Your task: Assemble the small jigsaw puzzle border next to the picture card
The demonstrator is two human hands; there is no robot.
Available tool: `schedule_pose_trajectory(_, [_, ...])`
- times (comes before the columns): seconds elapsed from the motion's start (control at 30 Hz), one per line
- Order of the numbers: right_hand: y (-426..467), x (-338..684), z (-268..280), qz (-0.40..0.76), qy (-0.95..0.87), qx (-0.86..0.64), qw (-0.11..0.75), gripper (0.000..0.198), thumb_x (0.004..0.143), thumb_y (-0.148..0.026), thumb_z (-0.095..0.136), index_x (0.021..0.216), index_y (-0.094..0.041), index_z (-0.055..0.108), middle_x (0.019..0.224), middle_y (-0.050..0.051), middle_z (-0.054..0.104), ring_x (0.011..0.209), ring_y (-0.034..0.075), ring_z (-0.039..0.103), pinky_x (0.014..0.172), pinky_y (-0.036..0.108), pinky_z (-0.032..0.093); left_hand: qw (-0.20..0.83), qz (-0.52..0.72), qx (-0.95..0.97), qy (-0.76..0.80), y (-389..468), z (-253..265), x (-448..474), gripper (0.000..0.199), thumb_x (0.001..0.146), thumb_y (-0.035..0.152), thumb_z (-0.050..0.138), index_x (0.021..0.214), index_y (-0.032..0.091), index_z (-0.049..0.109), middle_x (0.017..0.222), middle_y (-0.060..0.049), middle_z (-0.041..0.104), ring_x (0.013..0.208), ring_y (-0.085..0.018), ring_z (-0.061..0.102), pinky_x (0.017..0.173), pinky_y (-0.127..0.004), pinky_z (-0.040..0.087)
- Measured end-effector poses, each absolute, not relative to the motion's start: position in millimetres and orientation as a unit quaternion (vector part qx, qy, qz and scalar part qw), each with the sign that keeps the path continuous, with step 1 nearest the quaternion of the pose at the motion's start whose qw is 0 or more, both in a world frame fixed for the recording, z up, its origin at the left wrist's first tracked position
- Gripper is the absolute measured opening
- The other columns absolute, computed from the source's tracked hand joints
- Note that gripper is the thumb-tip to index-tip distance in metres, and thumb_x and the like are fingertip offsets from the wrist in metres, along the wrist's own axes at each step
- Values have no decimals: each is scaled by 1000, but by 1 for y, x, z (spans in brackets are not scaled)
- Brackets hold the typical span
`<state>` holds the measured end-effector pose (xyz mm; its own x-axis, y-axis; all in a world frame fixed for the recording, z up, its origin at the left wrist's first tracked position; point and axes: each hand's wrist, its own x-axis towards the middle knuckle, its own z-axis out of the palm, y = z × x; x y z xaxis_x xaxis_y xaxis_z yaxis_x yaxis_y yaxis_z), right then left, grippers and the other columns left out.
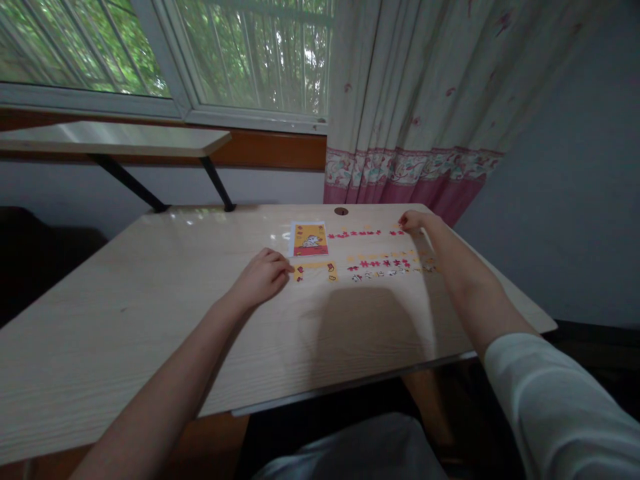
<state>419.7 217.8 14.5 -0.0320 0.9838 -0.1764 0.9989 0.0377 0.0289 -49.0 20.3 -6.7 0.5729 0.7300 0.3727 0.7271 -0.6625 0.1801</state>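
My left hand (pixel 265 275) rests on the desk with its fingers loosely bent, the fingertips touching the left edge of a partly joined jigsaw puzzle (pixel 315 265). Yellow with red motifs, the joined part has bare desk showing inside it. Just above lies a picture card (pixel 311 240) showing a white animal on yellow and red. Farther right, my right hand (pixel 414 220) pinches a small reddish jigsaw piece (pixel 401 223) at the far end of a row of red pieces (pixel 355 233). Nearer me are more rows of yellow, red and whitish pieces (pixel 383 265).
The pale wooden desk (pixel 165 320) has a round cable hole (pixel 341 211) near its back edge. A raised shelf (pixel 120 139) on black legs stands at the back left. Behind are a barred window (pixel 255 53) and a patterned curtain (pixel 400 133).
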Motion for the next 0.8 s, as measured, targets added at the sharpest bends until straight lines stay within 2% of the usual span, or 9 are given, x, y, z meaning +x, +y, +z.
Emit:
schedule_pose_trajectory(0.27, [201, 416, 21, -24, 712, 699, 59, 26, 70, -23, 69, 94, -16, 77, 86, 6, 75, 81, 19, 66, 70, 23, 47, 11, 224, 884, 411, 21, -7, -49, 25, 82, 18, 49, 88, 18, 74, 89, -10, 68, 90, -26, 54, 86, -43, 45])
schedule_pose_trajectory(0.4, [190, 408, 33, 7, 714, 700, 33, 23, 76, -21, 64, 93, -12, 77, 91, 11, 74, 86, 19, 65, 72, 22, 45, 15, 228, 886, 404, 22, -9, -50, 25, 83, 20, 49, 88, 18, 74, 88, -10, 69, 90, -26, 55, 86, -43, 45])
schedule_pose_trajectory(0.5, [170, 378, 39, -7, 739, 670, -77, 23, 80, -19, 60, 96, -12, 76, 94, 11, 74, 85, 18, 65, 73, 23, 45, 38, 255, 879, 401, 21, -9, -47, 25, 83, 21, 49, 87, 18, 73, 89, -9, 69, 90, -25, 56, 87, -43, 44])
schedule_pose_trajectory(0.63, [120, 305, 29, -153, 765, 550, -298, 21, 83, -24, 61, 96, -12, 73, 92, 10, 74, 79, 16, 65, 73, 25, 49, 114, 300, 855, 407, 15, -4, -36, 23, 83, 23, 51, 89, 18, 73, 90, -8, 72, 88, -23, 60, 84, -40, 45])
schedule_pose_trajectory(0.7, [92, 266, 17, -244, 769, 471, -357, 22, 80, -30, 66, 94, -15, 72, 90, 9, 73, 76, 15, 65, 71, 27, 51, 153, 307, 844, 413, 10, -1, -29, 22, 84, 26, 54, 89, 19, 73, 89, -7, 72, 86, -22, 61, 82, -39, 46])
schedule_pose_trajectory(0.8, [58, 222, 2, -377, 743, 382, -400, 26, 75, -38, 70, 90, -17, 71, 82, 6, 72, 72, 15, 65, 66, 28, 53, 207, 329, 815, 430, 4, 3, -18, 22, 85, 32, 56, 85, 19, 74, 88, -8, 72, 83, -21, 62, 74, -35, 47])
